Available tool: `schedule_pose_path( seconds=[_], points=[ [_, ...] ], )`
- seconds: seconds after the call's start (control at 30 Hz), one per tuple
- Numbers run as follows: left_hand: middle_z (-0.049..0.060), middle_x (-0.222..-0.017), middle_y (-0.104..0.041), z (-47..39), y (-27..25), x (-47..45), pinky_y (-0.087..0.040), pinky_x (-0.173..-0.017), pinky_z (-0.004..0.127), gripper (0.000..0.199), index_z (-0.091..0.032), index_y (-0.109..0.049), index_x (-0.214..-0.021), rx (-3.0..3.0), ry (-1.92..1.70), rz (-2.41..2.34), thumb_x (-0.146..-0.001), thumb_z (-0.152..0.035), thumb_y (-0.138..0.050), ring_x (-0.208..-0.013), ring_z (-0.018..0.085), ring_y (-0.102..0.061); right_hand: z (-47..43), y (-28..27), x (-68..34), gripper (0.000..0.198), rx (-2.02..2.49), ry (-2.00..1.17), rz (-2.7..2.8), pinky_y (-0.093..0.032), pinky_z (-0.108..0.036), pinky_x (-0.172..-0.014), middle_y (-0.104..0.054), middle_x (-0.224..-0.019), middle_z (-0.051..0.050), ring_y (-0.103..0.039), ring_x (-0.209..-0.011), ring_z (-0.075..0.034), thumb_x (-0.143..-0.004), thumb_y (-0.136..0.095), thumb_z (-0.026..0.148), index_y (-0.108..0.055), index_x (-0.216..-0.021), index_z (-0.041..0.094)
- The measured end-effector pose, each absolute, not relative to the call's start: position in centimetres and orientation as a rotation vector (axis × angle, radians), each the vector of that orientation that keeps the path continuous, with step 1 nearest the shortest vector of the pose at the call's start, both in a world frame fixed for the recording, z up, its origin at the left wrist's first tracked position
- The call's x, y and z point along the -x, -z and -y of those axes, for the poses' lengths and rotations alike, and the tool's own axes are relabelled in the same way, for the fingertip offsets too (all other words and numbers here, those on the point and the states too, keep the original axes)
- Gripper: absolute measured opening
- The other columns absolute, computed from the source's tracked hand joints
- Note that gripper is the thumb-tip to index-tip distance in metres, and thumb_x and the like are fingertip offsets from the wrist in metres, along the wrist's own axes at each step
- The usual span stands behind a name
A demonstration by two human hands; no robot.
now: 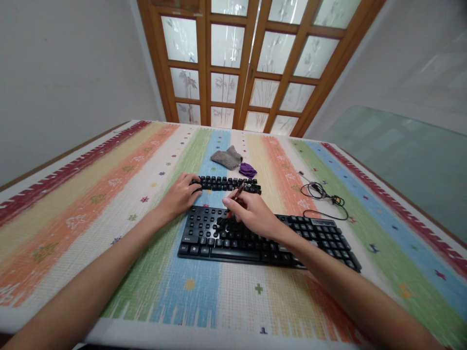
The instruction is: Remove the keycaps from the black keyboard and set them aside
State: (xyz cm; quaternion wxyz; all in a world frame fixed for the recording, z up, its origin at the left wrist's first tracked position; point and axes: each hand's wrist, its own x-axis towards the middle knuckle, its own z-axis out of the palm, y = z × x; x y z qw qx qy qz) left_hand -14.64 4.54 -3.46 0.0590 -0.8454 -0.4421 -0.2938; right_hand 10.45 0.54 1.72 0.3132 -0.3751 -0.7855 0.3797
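Observation:
A black keyboard (233, 254) lies on the striped cloth, many key sockets at its upper left bare of their caps. Above it, loose black keycaps (222, 183) stand in rows on the cloth. My left hand (182, 194) is at the left end of these rows, thumb and fingertips closed around a keycap there. My right hand (251, 211) is over the upper middle of the keyboard, closed on a slim brown tool (240, 191). The tool's lower end is hidden by the hand, so its kind does not show. Some keys lie hidden under the right hand.
Behind the keycaps lie a crumpled grey cloth (226, 158) and a bunched purple cloth (248, 170). A coiled black cable (324, 192) rests to the right. The striped tablecloth (142, 233) covers the table. Wooden doors (241, 73) with glass panes stand beyond.

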Motion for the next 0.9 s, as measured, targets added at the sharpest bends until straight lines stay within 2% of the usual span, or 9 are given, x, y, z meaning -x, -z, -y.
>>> schedule_pose_path(
  seconds=[0.1,0.17,0.3,0.4,0.57,0.67,0.8,0.9],
  points=[
    [0.009,-0.102,-0.065,-3.6,2.2,14.1,-0.049,-0.092,0.043,0.020,-0.016,-0.071,-0.092,2.575,1.153,1.428,-0.094,-0.029,-0.056,-0.100,0.024,-0.058,-0.6,-1.8,-10.5,0.029,0.946,-1.038,2.008,-0.044,-0.026,-0.058,-0.067,-0.071,-0.001,-0.058,-0.056,-0.011,-0.096,-0.054,0.042,-0.061,-0.088,0.015],
    [0.008,-0.099,-0.068,-2.8,1.3,13.6,-0.052,-0.085,0.038,0.025,-0.017,-0.070,-0.095,2.668,1.350,1.568,-0.095,-0.036,-0.054,-0.092,0.021,-0.062,-0.5,-2.0,-10.5,0.028,0.892,-1.062,1.971,-0.045,-0.026,-0.057,-0.066,-0.075,-0.002,-0.058,-0.057,-0.011,-0.096,-0.054,0.041,-0.061,-0.090,0.015],
    [0.009,-0.099,-0.072,-1.3,0.6,12.2,-0.054,-0.075,0.033,0.039,-0.015,-0.063,-0.116,3.134,1.699,1.802,-0.092,-0.047,-0.058,-0.085,0.019,-0.066,-0.4,-2.3,-10.5,0.024,0.785,-1.060,1.917,-0.047,-0.024,-0.056,-0.065,-0.085,-0.004,-0.059,-0.061,-0.010,-0.097,-0.054,0.037,-0.063,-0.090,0.015],
    [0.009,-0.099,-0.072,-0.7,0.8,11.4,-0.055,-0.076,0.031,0.046,-0.016,-0.061,-0.118,3.351,1.839,1.821,-0.083,-0.044,-0.071,-0.088,0.019,-0.067,-0.4,-2.3,-10.5,0.024,0.757,-0.998,1.924,-0.046,-0.024,-0.057,-0.065,-0.088,-0.004,-0.058,-0.063,-0.009,-0.097,-0.054,0.036,-0.064,-0.087,0.016],
    [0.006,-0.097,-0.072,-0.5,1.1,11.0,-0.054,-0.087,0.034,0.046,-0.016,-0.065,-0.111,3.315,2.033,1.838,-0.072,-0.033,-0.082,-0.091,0.017,-0.068,-0.4,-2.1,-10.9,0.023,0.761,-0.916,1.996,-0.046,-0.026,-0.060,-0.066,-0.084,-0.004,-0.060,-0.064,-0.011,-0.097,-0.054,0.035,-0.065,-0.092,0.016],
    [0.008,-0.098,-0.074,-0.5,1.2,11.1,-0.056,-0.085,0.035,0.041,-0.015,-0.067,-0.106,3.272,2.011,1.795,-0.072,-0.034,-0.081,-0.089,0.019,-0.070,-0.3,-2.0,-11.0,0.024,0.801,-0.896,2.011,-0.046,-0.027,-0.062,-0.067,-0.085,-0.004,-0.061,-0.065,-0.012,-0.097,-0.053,0.036,-0.065,-0.092,0.016],
    [0.006,-0.088,-0.075,-0.4,0.9,11.1,-0.057,-0.073,0.032,0.026,-0.016,-0.072,-0.098,3.231,1.662,1.683,-0.081,-0.035,-0.074,-0.079,0.018,-0.070,-0.2,-1.7,-11.2,0.028,0.875,-0.855,2.014,-0.048,-0.028,-0.064,-0.069,-0.092,-0.006,-0.062,-0.070,-0.013,-0.097,-0.052,0.039,-0.065,-0.085,0.017],
    [0.005,-0.088,-0.075,-0.1,0.6,10.9,-0.056,-0.076,0.032,0.019,-0.017,-0.073,-0.098,3.159,1.409,1.499,-0.086,-0.032,-0.069,-0.078,0.017,-0.069,-0.1,-1.4,-11.3,0.028,0.920,-0.823,2.017,-0.049,-0.029,-0.065,-0.069,-0.090,-0.007,-0.062,-0.071,-0.015,-0.097,-0.053,0.040,-0.065,-0.088,0.017]
  ],
)
